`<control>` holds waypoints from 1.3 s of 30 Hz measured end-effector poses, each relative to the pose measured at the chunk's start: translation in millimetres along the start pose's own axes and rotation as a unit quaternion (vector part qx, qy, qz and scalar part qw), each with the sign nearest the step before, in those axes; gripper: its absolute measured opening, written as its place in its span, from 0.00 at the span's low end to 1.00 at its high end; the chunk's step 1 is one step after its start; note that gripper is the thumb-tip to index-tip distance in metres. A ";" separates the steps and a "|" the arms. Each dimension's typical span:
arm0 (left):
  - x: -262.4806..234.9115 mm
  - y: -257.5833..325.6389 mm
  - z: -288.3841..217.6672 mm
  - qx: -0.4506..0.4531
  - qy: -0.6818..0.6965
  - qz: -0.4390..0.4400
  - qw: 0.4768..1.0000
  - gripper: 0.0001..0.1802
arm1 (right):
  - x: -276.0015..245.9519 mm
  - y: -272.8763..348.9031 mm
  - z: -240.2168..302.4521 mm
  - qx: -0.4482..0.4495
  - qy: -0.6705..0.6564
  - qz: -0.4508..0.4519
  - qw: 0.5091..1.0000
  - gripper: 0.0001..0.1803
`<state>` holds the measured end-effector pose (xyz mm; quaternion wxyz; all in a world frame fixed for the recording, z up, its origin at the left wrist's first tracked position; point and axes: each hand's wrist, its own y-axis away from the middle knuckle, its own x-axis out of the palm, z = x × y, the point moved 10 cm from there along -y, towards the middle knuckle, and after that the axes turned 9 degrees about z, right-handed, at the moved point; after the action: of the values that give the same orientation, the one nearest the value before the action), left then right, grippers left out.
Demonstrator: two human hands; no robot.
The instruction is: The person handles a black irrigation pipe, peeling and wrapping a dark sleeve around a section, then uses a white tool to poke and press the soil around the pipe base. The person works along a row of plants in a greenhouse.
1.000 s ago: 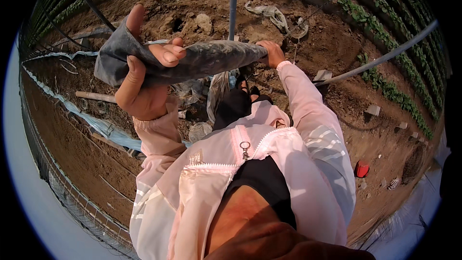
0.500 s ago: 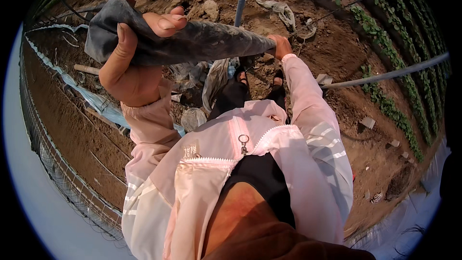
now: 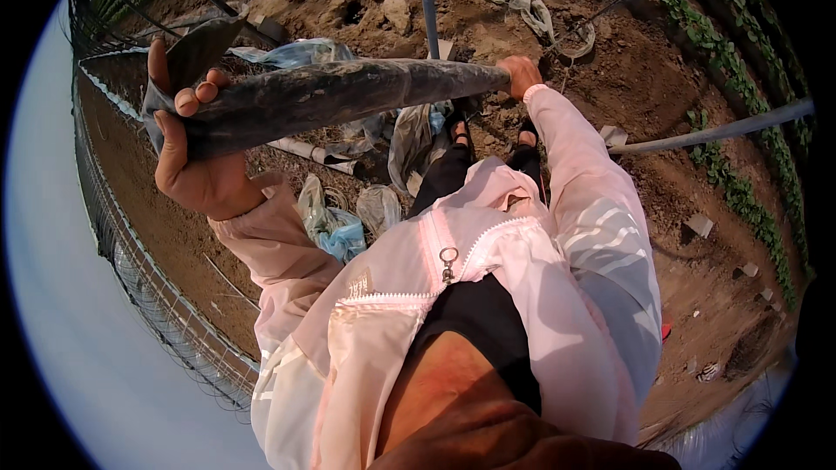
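Observation:
A long, dirt-smeared dark plastic sleeve [image 3: 322,96] is stretched across in front of me, wide at the left and narrowing to the right. My left hand [image 3: 205,170] is closed on its wide end, with the palm beneath and the fingertips showing over the top. A loose flap [image 3: 205,48] of the plastic stands up beyond those fingers. In a fist, my right hand [image 3: 521,77] grips the narrow end. The sleeve hangs above the ground, taut between both hands. Whether it is a flat hose or folded sheeting cannot be made out.
Crumpled clear plastic [image 3: 379,207] and a pale tube [image 3: 313,155] lie on the soil near my feet. A grey pole [image 3: 427,4] stands ahead; another pole [image 3: 714,132] slants in from the right. Green plants [image 3: 723,61] grow in rows at far right, with stones about.
My left hand has moved left and down, and its fingers have closed more around the sleeve. The sleeve is stretched longer. My right hand keeps its grip, shifted slightly right in the view.

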<state>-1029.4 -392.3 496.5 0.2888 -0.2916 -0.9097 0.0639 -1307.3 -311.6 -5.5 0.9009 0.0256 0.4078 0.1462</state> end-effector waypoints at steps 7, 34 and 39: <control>9.3 -0.1 13.1 0.014 0.024 -0.028 0.999 0.39 | 1.6 18.1 -38.3 0.003 -0.044 -0.023 0.999 0.23; 12.9 17.2 197.1 -0.144 -0.008 -0.010 0.989 0.36 | -35.8 15.8 69.0 -0.042 -0.209 -0.163 0.963 0.21; -2.2 26.7 204.1 -0.153 -0.016 -0.013 0.988 0.35 | -30.8 17.3 58.4 -0.018 -0.175 -0.162 0.971 0.22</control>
<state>-1129.6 -361.0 319.4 0.2269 -0.3193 -0.9170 -0.0753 -1287.4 -299.6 58.6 0.9704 -0.0320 0.2395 -0.0008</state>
